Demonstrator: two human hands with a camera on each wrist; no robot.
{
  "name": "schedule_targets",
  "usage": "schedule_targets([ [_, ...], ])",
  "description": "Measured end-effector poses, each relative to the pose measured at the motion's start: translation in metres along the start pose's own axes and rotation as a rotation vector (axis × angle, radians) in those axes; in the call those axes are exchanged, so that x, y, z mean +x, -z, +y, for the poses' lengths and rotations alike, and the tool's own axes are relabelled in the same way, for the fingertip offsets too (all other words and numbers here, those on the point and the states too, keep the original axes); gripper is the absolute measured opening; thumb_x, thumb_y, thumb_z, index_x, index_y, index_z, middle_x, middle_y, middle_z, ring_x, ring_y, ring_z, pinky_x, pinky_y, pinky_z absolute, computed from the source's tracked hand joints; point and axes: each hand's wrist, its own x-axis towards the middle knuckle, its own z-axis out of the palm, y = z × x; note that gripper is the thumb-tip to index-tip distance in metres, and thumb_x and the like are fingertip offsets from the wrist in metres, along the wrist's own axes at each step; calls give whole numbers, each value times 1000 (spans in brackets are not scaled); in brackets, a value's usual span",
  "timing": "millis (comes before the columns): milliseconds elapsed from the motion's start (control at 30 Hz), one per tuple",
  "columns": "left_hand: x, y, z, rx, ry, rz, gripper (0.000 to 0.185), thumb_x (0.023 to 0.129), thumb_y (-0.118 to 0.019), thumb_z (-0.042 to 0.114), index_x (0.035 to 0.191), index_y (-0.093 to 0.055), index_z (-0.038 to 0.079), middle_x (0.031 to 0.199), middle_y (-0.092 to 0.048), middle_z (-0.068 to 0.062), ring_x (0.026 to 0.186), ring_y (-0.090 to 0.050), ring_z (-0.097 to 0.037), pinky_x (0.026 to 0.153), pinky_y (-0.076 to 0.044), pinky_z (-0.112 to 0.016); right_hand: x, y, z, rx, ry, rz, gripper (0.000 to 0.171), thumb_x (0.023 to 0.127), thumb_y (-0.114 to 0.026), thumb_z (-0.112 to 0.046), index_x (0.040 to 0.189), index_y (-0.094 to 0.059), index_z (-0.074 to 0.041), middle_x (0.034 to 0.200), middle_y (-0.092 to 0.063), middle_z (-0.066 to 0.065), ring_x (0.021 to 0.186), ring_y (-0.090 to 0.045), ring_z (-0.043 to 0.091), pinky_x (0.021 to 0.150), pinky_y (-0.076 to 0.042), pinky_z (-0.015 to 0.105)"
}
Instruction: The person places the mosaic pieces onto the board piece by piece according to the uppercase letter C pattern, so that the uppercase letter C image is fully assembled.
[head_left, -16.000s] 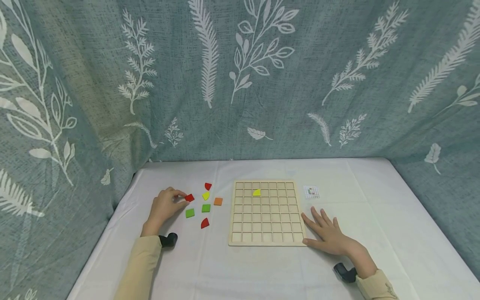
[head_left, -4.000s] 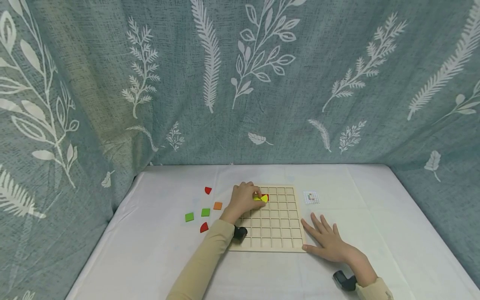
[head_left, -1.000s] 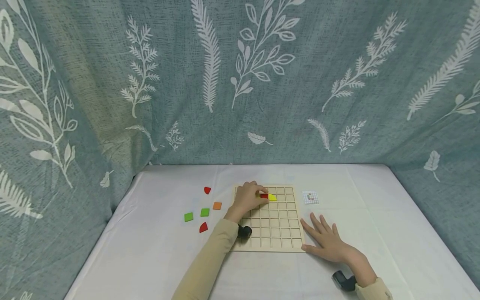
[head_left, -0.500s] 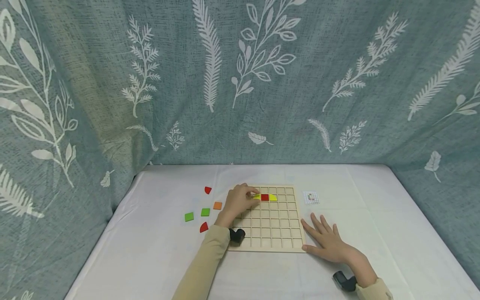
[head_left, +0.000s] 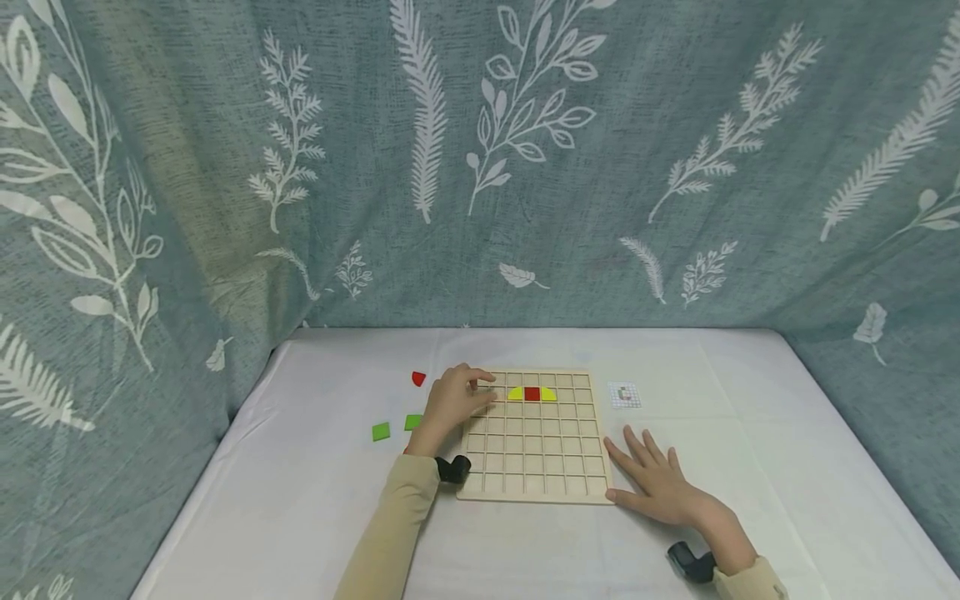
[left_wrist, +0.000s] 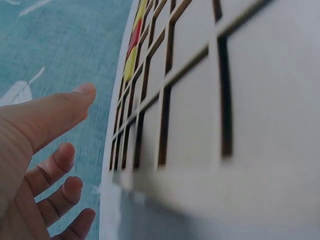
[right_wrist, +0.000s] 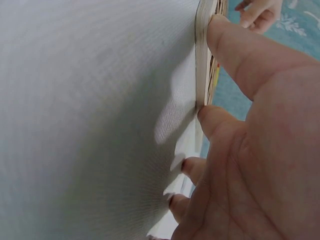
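Note:
My left hand (head_left: 452, 402) hovers over the upper left part of the wooden grid board (head_left: 540, 483), its fingers and thumb apart with nothing between them. In the left wrist view, the thumb and fingers (left_wrist: 64, 157) are spread beside the board. One row in the grid holds a yellow quarter-circle tile (head_left: 515, 394), a red square tile (head_left: 532, 394) and a second yellow quarter-circle tile (head_left: 548, 395). My right hand (head_left: 660, 483) lies spread at the board's right edge; the right wrist view has its thumb (right_wrist: 235, 47) and a finger touching the rim.
Left of the board lie a red quarter-circle tile (head_left: 418, 378) and two green square tiles (head_left: 381, 432). The left arm covers most of another red tile and hides the orange one. A small printed grid card (head_left: 625, 395) sits right of the board on the white tablecloth (head_left: 540, 550).
Since the oldest frame, a red square and a second yellow tile have joined the first yellow one on the board. My left hand has just drawn back leftward from them; the right stays put.

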Motion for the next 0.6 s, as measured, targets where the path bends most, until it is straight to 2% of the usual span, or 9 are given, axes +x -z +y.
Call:
schedule_targets([
  [133, -7, 9, -5, 12, 33, 26, 27, 79, -74, 24, 104, -72, 14, 73, -53, -2, 55, -34, -15, 49, -29, -26, 0, 0, 0, 7, 0, -3, 75, 86, -53, -53, 146, -28, -15, 153, -7, 22, 137, 5, 48, 99, 9, 69],
  [367, -18, 21, -12, 48, 50, 56, 26, 78, -74, 25, 102, -72, 14, 75, -54, -2, 50, -32, -13, 48, -29, -26, 0, 1, 1, 2, -5, -2, 76, 86, -53, -53, 146, -28, -16, 153, -7, 22, 137, 4, 48, 99, 9, 69],
  [600, -29, 29, -21, 106, 66, 63, 27, 77, -75, 26, 102, -72, 16, 73, -53, 0, 58, -43, -13, 51, -34, -26, 0, 1, 2, 8, 7, 0, 75, 86, -53, -53, 147, -28, -15, 153, -7, 22, 137, 4, 48, 99, 10, 69],
])
